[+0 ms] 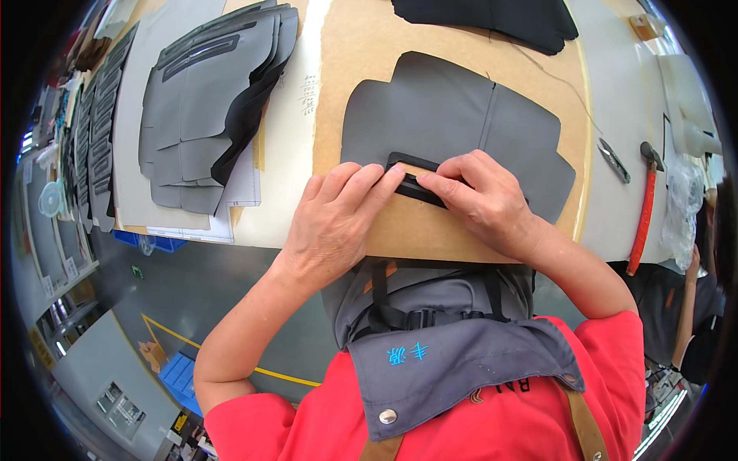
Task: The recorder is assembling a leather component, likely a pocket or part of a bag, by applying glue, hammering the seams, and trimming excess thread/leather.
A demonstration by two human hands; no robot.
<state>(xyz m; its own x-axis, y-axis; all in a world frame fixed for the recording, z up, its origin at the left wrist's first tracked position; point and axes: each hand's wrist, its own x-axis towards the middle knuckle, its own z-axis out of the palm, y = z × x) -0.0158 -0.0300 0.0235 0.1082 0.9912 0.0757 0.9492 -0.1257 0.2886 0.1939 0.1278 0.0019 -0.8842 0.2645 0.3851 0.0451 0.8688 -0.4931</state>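
Observation:
A dark grey leather-like panel point(430, 107) with a seam lies on the tan work board in front of me. Along its near edge is a long slot with a black frame point(419, 195), with tan showing inside. My left hand point(336, 219) rests on the panel's near left part, fingers stretched out and the index fingertip at the slot; its thumb is hidden. My right hand point(486, 201) is closed, thumb and index finger pinching the black edging of the slot. The fingers partly cover the slot.
A stack of similar grey panels point(192, 115) lies to the left, over white paper. Black pieces point(492, 19) lie at the far edge. On the right are a cutter point(614, 160), a hammer with a red handle point(644, 211) and clear plastic point(683, 203). Another person's arm point(686, 315) shows at far right.

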